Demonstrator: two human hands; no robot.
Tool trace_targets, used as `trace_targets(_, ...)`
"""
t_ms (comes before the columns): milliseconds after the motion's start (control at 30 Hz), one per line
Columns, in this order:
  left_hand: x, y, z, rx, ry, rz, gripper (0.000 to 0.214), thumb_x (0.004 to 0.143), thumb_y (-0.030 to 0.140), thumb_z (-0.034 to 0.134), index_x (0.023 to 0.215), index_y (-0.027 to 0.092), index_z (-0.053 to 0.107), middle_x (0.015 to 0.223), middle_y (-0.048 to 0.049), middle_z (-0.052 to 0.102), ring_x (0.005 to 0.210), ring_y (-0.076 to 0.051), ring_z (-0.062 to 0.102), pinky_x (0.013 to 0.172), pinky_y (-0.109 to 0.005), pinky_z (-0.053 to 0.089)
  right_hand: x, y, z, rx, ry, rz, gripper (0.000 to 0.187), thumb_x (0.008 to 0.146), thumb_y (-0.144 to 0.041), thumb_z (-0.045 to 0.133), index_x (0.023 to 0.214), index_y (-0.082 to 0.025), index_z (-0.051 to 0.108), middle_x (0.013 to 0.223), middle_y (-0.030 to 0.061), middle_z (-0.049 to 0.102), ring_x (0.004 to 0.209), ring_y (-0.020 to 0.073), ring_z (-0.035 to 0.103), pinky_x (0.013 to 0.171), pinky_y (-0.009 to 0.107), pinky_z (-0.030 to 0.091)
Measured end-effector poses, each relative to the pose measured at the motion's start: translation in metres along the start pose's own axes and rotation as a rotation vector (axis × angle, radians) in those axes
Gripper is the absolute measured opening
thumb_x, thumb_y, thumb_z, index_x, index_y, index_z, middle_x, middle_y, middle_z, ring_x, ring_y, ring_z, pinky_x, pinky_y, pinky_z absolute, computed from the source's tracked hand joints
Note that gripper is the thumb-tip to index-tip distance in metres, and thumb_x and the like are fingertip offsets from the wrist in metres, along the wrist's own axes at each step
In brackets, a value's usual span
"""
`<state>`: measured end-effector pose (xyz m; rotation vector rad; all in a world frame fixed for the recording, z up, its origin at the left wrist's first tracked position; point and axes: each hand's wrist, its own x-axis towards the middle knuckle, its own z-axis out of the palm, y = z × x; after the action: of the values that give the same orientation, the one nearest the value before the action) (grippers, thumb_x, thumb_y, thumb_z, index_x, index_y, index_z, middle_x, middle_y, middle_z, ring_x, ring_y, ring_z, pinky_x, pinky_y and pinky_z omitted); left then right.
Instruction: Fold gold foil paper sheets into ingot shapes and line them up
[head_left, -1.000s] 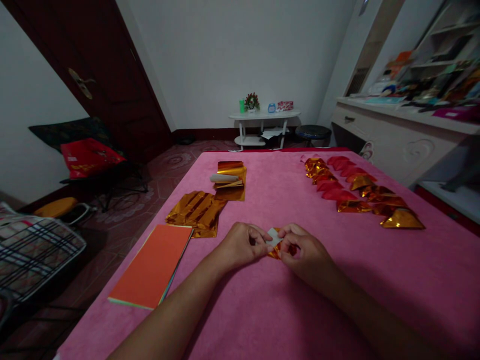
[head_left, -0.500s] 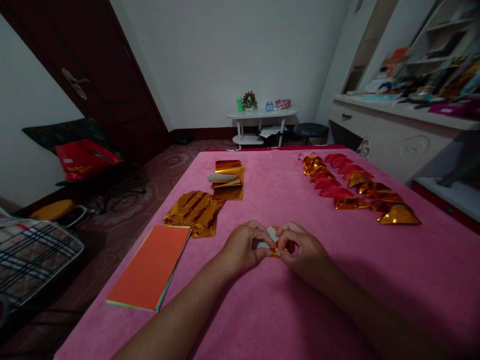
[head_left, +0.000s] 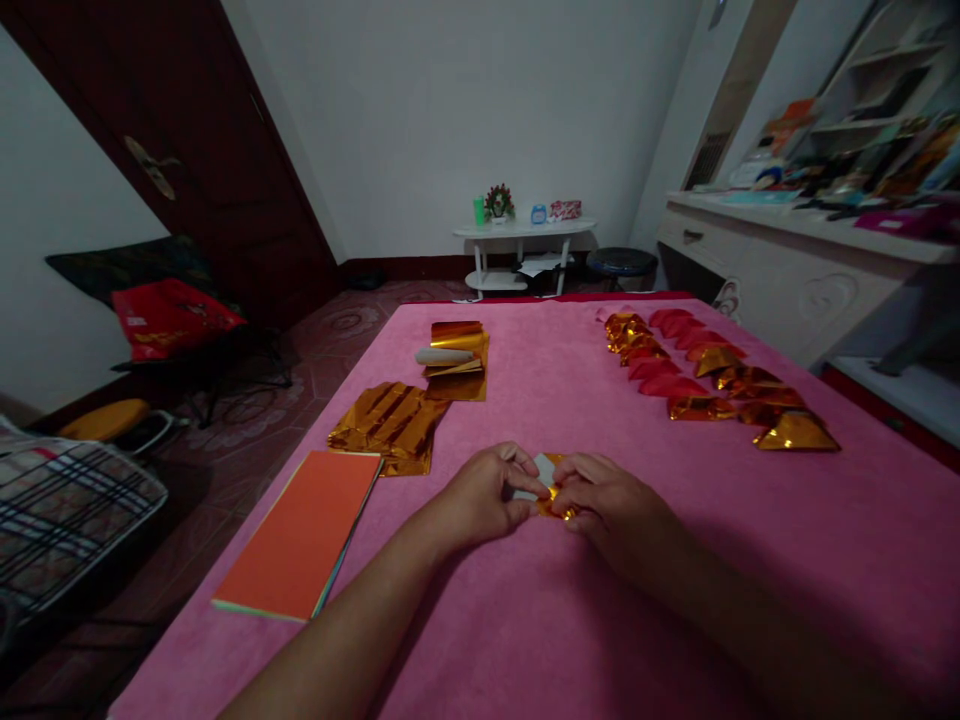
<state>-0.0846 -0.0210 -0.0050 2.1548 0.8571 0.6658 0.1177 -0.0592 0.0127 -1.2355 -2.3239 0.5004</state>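
Observation:
Both hands work on a small piece of gold foil paper [head_left: 550,505] with a pale grey back, low over the pink cloth. My left hand [head_left: 489,492] pinches its left side between thumb and fingers. On the other side my right hand [head_left: 611,505] has its fingers closed on the folded, crinkled right part. Fingers cover much of the paper, so its full shape is hidden. To the left lie a stack of gold foil sheets [head_left: 390,425] and an orange paper stack [head_left: 304,535] with other colours at its edges.
More gold foil sheets, partly curled [head_left: 457,365], lie farther back on the pink-covered table [head_left: 540,370]. At the right stand rows of folded gold and red foil pieces [head_left: 795,432]. A white dresser [head_left: 750,240] borders the right side; a low white side table [head_left: 525,229] stands beyond.
My right hand's fingers have flattened and pressed down over the right part of the foil paper, with crinkled gold now showing below them. My left hand stays nearly still.

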Motion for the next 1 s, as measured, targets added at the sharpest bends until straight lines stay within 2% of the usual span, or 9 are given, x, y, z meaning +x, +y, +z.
trace_targets(200,-0.001,0.004,-0.005,-0.02,-0.039,-0.017,0.035,0.072,0.004,0.059,0.097,0.021,0.075,0.1,-0.0058,0.059,0.088,-0.015,0.056,0.078,-0.025,0.049,-0.006,-0.006,0.005,-0.279,0.022,0.055,0.016,0.081,-0.01,0.053,0.076,-0.021,0.064,0.078,0.0041,0.063,0.076,0.0185,0.056,0.069,0.028,0.04)
trace_targets(333,-0.001,0.0,-0.009,-0.083,-0.074,0.037,0.059,0.066,-0.012,0.04,0.1,0.024,0.074,0.102,-0.0046,0.059,0.094,-0.013,0.056,0.085,-0.025,0.047,-0.007,-0.008,0.008,-0.404,0.034,0.028,0.019,0.083,-0.008,0.048,0.08,-0.02,0.063,0.078,0.0042,0.065,0.071,0.0178,0.057,0.066,0.029,0.037)
trace_targets(400,-0.001,-0.002,-0.009,-0.054,-0.062,0.09,0.065,0.065,-0.013,0.038,0.102,0.027,0.073,0.102,-0.0042,0.059,0.096,-0.013,0.056,0.086,-0.026,0.046,-0.007,-0.007,0.009,-0.469,0.053,0.005,0.019,0.082,-0.007,0.049,0.081,-0.02,0.064,0.079,0.0043,0.064,0.07,0.0178,0.056,0.065,0.03,0.035)
trace_targets(567,-0.001,0.0,-0.01,0.12,-0.01,0.163,0.061,0.069,-0.01,0.042,0.106,0.029,0.071,0.1,-0.005,0.059,0.097,-0.016,0.053,0.087,-0.029,0.045,-0.005,0.003,0.008,-0.542,0.087,-0.022,0.019,0.079,-0.005,0.052,0.079,-0.019,0.064,0.076,0.0043,0.061,0.071,0.0173,0.054,0.064,0.029,0.032)
trace_targets(733,-0.002,0.003,-0.012,0.319,0.031,0.19,0.051,0.072,-0.002,0.052,0.105,0.031,0.071,0.111,-0.0054,0.057,0.106,-0.021,0.049,0.093,-0.037,0.041,-0.004,0.008,0.015,-0.512,0.143,-0.047,0.016,0.082,-0.008,0.053,0.082,-0.019,0.064,0.077,0.0035,0.059,0.072,0.0165,0.053,0.064,0.029,0.033)
trace_targets(900,-0.001,-0.001,-0.013,0.279,-0.007,0.216,0.051,0.07,-0.006,0.048,0.103,0.026,0.072,0.099,-0.0049,0.062,0.097,-0.017,0.054,0.088,-0.032,0.044,-0.005,0.0,0.03,-0.497,0.146,-0.049,0.014,0.083,-0.007,0.053,0.08,-0.018,0.062,0.076,0.0032,0.057,0.071,0.0157,0.053,0.062,0.028,0.034)
trace_targets(1000,-0.001,-0.006,-0.014,0.221,0.015,0.209,0.05,0.069,-0.008,0.044,0.098,0.021,0.073,0.095,-0.0053,0.064,0.092,-0.016,0.056,0.084,-0.029,0.046,-0.002,-0.003,0.034,-0.513,0.157,-0.07,0.016,0.082,-0.004,0.053,0.081,-0.018,0.063,0.076,0.0027,0.058,0.07,0.0155,0.053,0.058,0.028,0.033)
